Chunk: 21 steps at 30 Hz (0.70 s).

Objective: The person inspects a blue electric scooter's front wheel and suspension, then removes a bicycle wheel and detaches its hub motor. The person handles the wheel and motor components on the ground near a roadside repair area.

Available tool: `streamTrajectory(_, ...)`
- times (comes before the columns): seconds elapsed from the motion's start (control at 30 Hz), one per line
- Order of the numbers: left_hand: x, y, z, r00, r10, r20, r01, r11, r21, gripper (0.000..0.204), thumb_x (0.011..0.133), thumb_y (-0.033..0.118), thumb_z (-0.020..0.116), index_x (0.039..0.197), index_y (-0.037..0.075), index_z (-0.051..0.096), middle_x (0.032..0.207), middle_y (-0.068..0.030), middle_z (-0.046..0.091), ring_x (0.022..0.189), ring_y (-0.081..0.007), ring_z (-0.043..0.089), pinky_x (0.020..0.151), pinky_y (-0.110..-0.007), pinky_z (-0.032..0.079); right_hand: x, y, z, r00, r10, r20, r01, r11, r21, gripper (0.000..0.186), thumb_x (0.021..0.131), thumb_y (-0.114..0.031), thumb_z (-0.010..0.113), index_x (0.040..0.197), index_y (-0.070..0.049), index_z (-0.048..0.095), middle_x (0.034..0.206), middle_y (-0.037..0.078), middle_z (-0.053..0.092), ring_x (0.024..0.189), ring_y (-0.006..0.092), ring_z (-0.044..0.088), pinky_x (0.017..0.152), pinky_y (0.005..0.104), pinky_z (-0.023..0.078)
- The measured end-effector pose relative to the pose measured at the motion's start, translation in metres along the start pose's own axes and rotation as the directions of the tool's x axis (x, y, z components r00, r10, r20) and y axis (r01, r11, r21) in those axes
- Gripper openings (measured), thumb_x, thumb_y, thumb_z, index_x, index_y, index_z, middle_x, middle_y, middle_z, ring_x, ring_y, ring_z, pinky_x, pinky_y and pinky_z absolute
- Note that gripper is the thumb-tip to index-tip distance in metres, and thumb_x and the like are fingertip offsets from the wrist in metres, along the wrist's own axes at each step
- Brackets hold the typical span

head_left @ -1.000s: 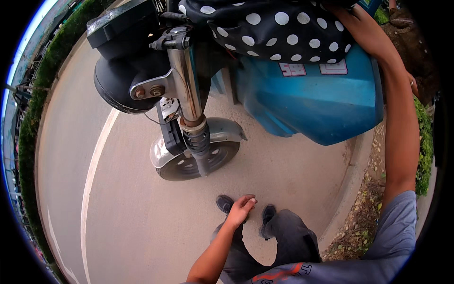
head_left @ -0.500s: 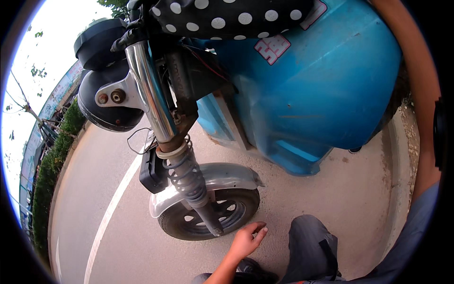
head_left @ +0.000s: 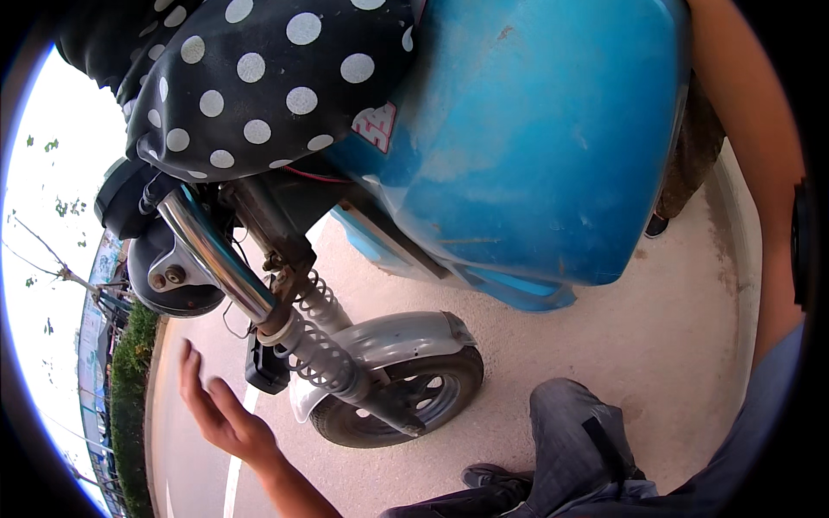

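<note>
My left hand (head_left: 229, 423) is raised at the lower left, fingers apart and nothing in them. In the picture it lies left of a motor vehicle's front wheel (head_left: 440, 393), nearest the small black box (head_left: 266, 367) by the fork. Above the wheel are a silver mudguard (head_left: 393, 338), a coil-spring shock absorber (head_left: 319, 354) and a chrome fork tube (head_left: 211, 250). A round black lamp housing (head_left: 173, 289) is fixed beside the tube. My right forearm (head_left: 760, 155) runs up the right edge, its hand out of view.
A blue body panel (head_left: 527, 155) fills the upper right, and a black cover with white dots (head_left: 259, 95) lies over the upper front. My bent knee (head_left: 570, 414) is below. Left are a white road line (head_left: 233, 483) and a hedge (head_left: 129, 397); a kerb (head_left: 747, 250) is at right.
My left hand has gone from below the wheel leftward and up, its fingers spreading. The view has shifted, so the dotted cover fills more of the picture. My right forearm stays much the same.
</note>
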<state>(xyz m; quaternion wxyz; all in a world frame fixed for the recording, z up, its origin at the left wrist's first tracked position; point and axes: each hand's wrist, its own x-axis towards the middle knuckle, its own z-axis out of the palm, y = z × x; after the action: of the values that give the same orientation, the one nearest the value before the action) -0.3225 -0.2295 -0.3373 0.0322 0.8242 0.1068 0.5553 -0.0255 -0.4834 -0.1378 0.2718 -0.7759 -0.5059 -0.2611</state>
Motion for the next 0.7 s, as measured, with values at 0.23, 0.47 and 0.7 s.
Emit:
streamTrajectory(0.23, 0.139, -0.089, 0.045, 0.989, 0.024, -0.143, 0.033, 0.922, 0.385, 0.040, 0.096, 0.028, 0.041, 0.125, 0.002, 0.052, 0.121, -0.0169, 0.054, 0.116, -0.0302, 0.046, 0.099, -0.039, 0.033, -0.005, 0.005, 0.000, 0.999, -0.020, -0.047, 0.022, 0.999, 0.036, 0.064, 0.084, -0.056, 0.055, 0.109, 0.002, 0.064, 0.114, 0.018, 0.062, 0.109, 0.0270, 0.054, 0.095, 0.0343, 0.039)
streamTrajectory(0.47, 0.137, -0.101, 0.053, 0.965, 0.116, -0.234, -0.027, 0.936, 0.352, 0.037, 0.096, 0.026, 0.038, 0.116, 0.003, 0.059, 0.110, -0.0148, 0.061, 0.106, -0.0267, 0.051, 0.095, -0.036, 0.036, -0.014, 0.003, 0.002, 0.997, -0.041, -0.066, 0.044, 0.998, 0.042, 0.064, 0.084, -0.056, 0.055, 0.108, 0.002, 0.064, 0.113, 0.018, 0.062, 0.107, 0.0267, 0.055, 0.094, 0.0339, 0.039)
streamTrajectory(0.7, 0.138, -0.110, 0.050, 0.968, 0.094, -0.231, -0.012, 0.943, 0.333, 0.037, 0.095, 0.026, 0.038, 0.116, 0.004, 0.060, 0.110, -0.0144, 0.061, 0.106, -0.0270, 0.051, 0.095, -0.036, 0.036, -0.015, 0.005, 0.009, 0.995, -0.060, -0.074, 0.064, 0.997, 0.043, 0.064, 0.084, -0.056, 0.056, 0.108, 0.003, 0.065, 0.111, 0.017, 0.063, 0.105, 0.0263, 0.056, 0.092, 0.0335, 0.040)
